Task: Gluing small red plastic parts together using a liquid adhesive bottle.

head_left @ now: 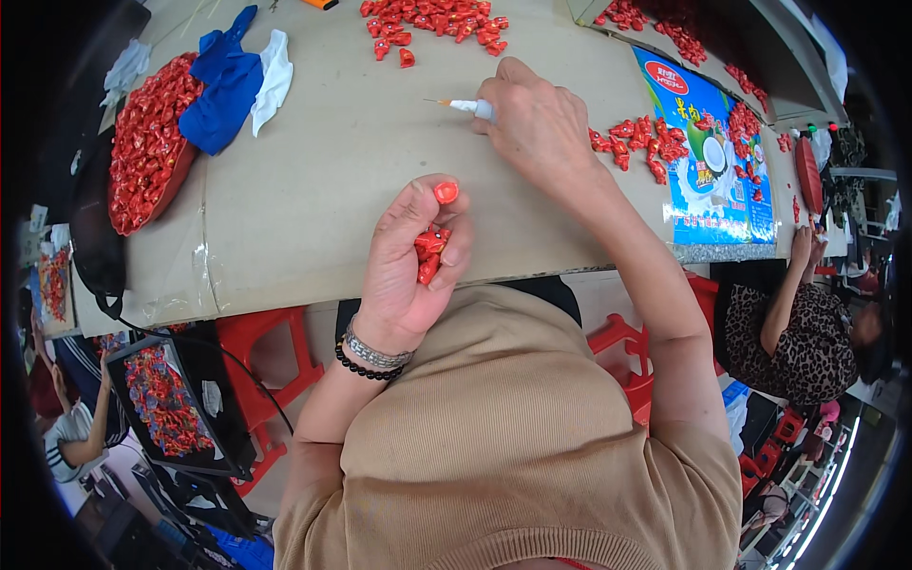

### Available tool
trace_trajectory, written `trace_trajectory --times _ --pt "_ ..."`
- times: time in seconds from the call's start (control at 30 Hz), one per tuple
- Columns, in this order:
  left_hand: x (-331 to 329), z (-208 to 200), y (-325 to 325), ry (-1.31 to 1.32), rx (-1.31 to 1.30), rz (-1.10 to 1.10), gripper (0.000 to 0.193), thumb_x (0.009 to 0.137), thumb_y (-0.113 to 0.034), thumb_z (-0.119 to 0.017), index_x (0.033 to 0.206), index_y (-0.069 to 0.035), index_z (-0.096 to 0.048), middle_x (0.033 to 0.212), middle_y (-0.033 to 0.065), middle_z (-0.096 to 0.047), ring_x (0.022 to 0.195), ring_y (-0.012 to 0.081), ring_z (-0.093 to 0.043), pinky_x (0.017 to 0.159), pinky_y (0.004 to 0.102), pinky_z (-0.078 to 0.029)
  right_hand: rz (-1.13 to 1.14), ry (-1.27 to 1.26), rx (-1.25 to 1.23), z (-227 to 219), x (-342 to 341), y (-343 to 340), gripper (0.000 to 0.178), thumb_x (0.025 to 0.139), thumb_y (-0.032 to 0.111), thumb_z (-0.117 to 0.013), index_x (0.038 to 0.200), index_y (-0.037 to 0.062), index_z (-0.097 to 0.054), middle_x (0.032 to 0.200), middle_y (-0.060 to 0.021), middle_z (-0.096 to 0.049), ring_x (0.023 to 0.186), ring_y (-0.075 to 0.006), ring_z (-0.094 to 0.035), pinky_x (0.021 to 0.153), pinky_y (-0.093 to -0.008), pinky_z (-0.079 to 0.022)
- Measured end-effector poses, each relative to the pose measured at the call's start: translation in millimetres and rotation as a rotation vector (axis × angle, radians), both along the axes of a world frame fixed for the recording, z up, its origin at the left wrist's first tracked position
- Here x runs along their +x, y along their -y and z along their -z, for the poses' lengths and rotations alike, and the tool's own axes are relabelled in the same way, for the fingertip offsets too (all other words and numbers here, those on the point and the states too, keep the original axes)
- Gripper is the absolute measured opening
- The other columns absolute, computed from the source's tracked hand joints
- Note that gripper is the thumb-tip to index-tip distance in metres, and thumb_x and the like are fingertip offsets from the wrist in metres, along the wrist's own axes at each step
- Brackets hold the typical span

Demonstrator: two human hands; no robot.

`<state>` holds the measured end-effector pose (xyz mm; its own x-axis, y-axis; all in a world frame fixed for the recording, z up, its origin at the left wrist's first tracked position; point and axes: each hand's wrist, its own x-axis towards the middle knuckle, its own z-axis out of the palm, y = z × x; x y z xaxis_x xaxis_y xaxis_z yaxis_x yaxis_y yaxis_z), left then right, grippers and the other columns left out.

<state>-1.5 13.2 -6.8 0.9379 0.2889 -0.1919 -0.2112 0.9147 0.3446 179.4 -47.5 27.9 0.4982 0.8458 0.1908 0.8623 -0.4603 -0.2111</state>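
My left hand (pixel 397 256) is closed, palm up, over the near part of the table. Its thumb and forefinger pinch a small red figure (pixel 446 193), with a round end facing up. More small red figures (pixel 430 255) lie in the curled fingers of that palm; their details are partly covered. Farther up and to the right, my right hand (pixel 541 119) grips a slim white tool (pixel 470 106) whose thin orange-brown tip points left. The tip is apart from the left hand, and I cannot tell whether the tool is a fine brush or a needle applicator.
A red tray (pixel 176 195) heaped with red figures stands at left, beside a blue cloth (pixel 223 90) and a white cloth (pixel 273 81). Loose red figures (pixel 437 19) lie at the back. Others (pixel 646 142) spread rightward onto a blue printed sheet (pixel 698 195). A person (pixel 793 332) works at right.
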Motion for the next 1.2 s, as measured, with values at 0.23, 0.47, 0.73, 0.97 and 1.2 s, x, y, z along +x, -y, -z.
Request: trace_trajectory --times 0.23,0.47,0.73,0.97,1.2 --pt "0.9 -6.3 0.1 -0.061 -0.026 -0.015 0.026 0.096 -0.03 -0.053 0.104 -0.005 -0.057 0.093 0.0049 -0.06 0.056 0.0096 -0.046 0.037 0.019 -0.03 0.022 -0.76 0.362 -12.8 -7.0 21.9 0.013 0.08 0.011 -0.07 0.09 0.0045 -0.066 0.081 -0.0026 -0.062 0.064 -0.0149 -0.059 0.054 -0.0292 -0.044" --pt "1.8 -10.2 5.5 -0.061 0.05 -0.02 0.023 0.098 -0.027 -0.049 0.105 -0.006 -0.054 0.09 0.0043 -0.06 0.058 0.01 -0.044 0.037 0.0188 -0.03 0.071 -1.514 0.673 -3.7 -35.2 53.2 0.015 0.081 0.012 -0.071 0.09 0.0026 -0.063 0.076 -0.0053 -0.063 0.055 -0.0111 -0.053 0.05 -0.0241 -0.04" --pt "3.4 -11.6 11.2 -0.146 0.129 -0.048 0.027 0.094 -0.032 -0.056 0.092 -0.005 -0.058 0.078 0.0027 -0.059 0.053 0.0084 -0.047 0.038 0.0185 -0.03 0.164 -1.552 0.721 -1.6 -47.4 59.7 0.012 0.08 0.009 -0.071 0.085 0.0042 -0.062 0.078 -0.006 -0.065 0.055 -0.011 -0.053 0.05 -0.024 -0.04" --pt "4.5 -15.6 13.5 -0.212 0.185 -0.044 0.027 0.093 -0.032 -0.059 0.09 -0.005 -0.059 0.075 0.0032 -0.06 0.05 0.0079 -0.046 0.036 0.0188 -0.029 0.076 -1.239 0.725 -7.0 -54.0 58.9 0.006 0.078 0.001 -0.07 0.083 0.0013 -0.067 0.073 -0.0015 -0.063 0.058 -0.0073 -0.053 0.053 -0.0216 -0.043" --pt "4.5 -12.0 14.6 -0.186 0.261 -0.04 0.022 0.094 -0.027 -0.058 0.086 -0.006 -0.056 0.073 0.0038 -0.06 0.05 0.0074 -0.046 0.037 0.0183 -0.029 -0.006 -1.043 0.647 -9.1 -51.0 58.2 0.008 0.075 0.0 -0.073 0.081 0.0002 -0.068 0.071 -0.0012 -0.06 0.066 -0.0077 -0.054 0.06 -0.0244 -0.043"
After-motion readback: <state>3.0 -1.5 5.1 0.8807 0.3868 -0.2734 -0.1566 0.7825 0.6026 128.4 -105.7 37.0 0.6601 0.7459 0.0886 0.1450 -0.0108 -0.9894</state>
